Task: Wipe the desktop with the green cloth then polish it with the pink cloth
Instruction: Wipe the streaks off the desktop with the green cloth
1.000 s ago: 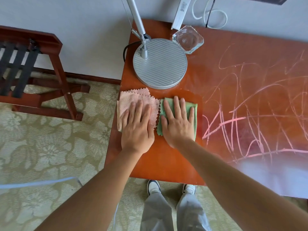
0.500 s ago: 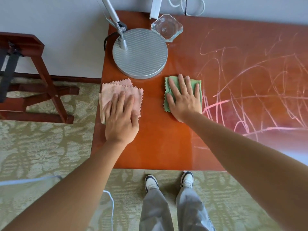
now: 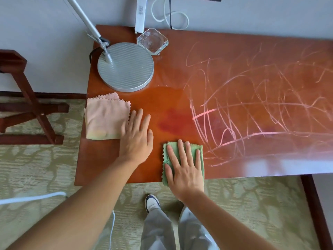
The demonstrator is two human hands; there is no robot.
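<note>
Right hand flat on the green cloth at the desktop's front edge, left hand flat beside the pink cloth.

The right hand [image 3: 183, 168] lies spread, fingers splayed, pressing the green cloth [image 3: 195, 150], which overhangs the front edge of the desktop [image 3: 171, 98] slightly. The left hand [image 3: 137, 138] rests open, palm down on bare wood, its side touching the folded pink cloth [image 3: 106, 117] at the left edge. Pale scribbles [image 3: 252, 109] cover the right part; a lamp base [image 3: 126, 66] and glass ashtray [image 3: 152, 41] sit at the back-left corner.

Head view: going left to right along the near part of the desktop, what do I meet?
pink cloth → left hand → right hand pressed flat on the green cloth → chalk scribbles
</note>
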